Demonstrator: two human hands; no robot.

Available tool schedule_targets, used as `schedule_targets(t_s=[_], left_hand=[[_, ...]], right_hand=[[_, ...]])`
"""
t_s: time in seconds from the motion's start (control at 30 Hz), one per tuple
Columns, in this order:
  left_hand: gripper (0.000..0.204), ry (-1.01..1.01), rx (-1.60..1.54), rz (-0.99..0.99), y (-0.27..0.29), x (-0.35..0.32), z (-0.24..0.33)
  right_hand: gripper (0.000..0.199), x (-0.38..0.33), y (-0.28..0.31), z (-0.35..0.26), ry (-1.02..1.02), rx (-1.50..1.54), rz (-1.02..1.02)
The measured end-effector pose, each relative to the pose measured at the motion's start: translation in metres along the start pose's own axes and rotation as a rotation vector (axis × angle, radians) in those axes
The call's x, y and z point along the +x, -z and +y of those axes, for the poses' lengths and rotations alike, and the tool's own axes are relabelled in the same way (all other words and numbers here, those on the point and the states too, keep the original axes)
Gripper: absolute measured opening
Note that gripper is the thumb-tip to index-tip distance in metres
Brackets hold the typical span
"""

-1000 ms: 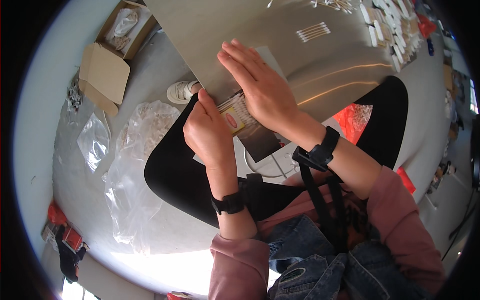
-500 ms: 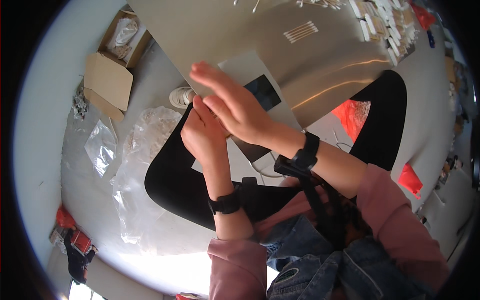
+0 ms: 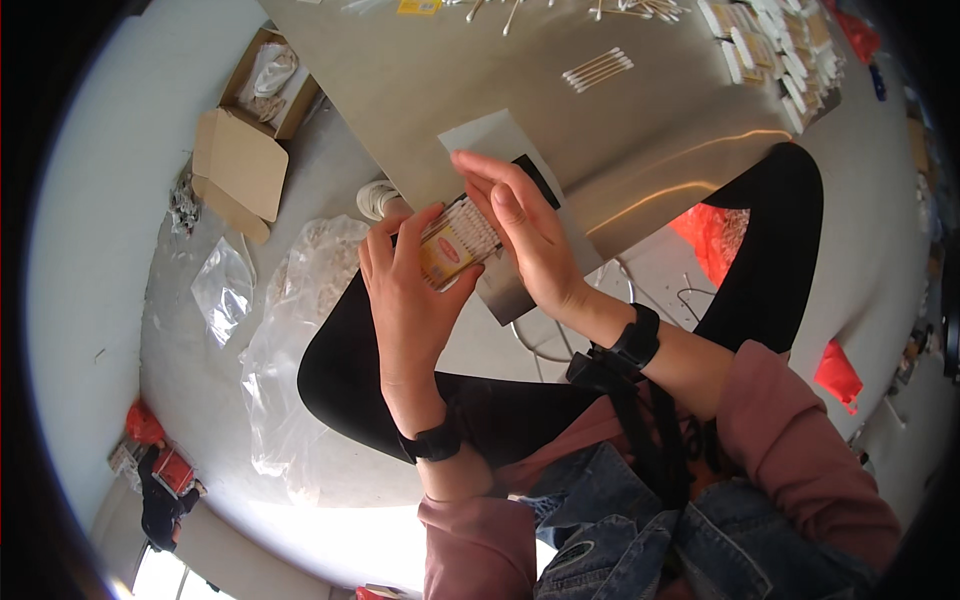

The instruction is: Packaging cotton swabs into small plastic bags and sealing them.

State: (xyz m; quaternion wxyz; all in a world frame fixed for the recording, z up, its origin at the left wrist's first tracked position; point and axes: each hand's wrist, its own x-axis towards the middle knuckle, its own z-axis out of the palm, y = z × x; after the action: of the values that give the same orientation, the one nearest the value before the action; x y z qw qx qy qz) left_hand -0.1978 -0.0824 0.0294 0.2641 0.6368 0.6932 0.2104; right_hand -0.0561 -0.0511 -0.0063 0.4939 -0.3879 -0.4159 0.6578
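A small clear pack of cotton swabs (image 3: 458, 246) with a yellow label is gripped by my left hand (image 3: 402, 285), thumb along its near edge and fingers along the far one. White swab tips show at its right end. My right hand (image 3: 535, 235) is held flat with fingers stretched out, its palm side facing that end; I cannot tell whether it touches the tips. Beyond both hands, a short row of cotton swabs (image 3: 598, 70) lies on the metal table. A light sheet with a dark panel (image 3: 505, 135) is partly hidden behind my right hand.
Many swab packs (image 3: 765, 50) are piled at the table's far right. Loose swabs (image 3: 640, 10) and a yellow card (image 3: 420, 6) lie at the far edge. On the floor are an opened cardboard box (image 3: 240, 160), clear plastic bags (image 3: 290, 370) and a red bag (image 3: 715, 240).
My hands were pressed close together with the pack hidden. They have now parted slightly, the left turning so the labelled pack shows, the right shifting a little right.
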Motion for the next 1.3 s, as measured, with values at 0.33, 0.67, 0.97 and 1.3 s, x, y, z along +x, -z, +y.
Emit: schedule_targets(t_s=[0.33,0.67,0.97,1.3], left_hand=[[0.062,0.014,-0.092,0.023,-0.005,0.000,-0.003],[0.053,-0.110,0.016,0.071,-0.003,0.005,-0.003],[0.040,0.161,-0.319,-0.149,0.012,0.017,-0.007],[0.034,0.427,-0.271,-0.129,0.056,-0.029,-0.029]], right_hand=[[0.053,-0.003,-0.007,-0.003,-0.056,-0.016,-0.092],[0.058,-0.005,-0.018,0.001,-0.093,0.126,-0.093],[0.040,-0.050,-0.017,-0.016,-0.124,-0.043,0.234],[0.051,-0.080,-0.057,0.009,-0.779,0.612,-0.056]])
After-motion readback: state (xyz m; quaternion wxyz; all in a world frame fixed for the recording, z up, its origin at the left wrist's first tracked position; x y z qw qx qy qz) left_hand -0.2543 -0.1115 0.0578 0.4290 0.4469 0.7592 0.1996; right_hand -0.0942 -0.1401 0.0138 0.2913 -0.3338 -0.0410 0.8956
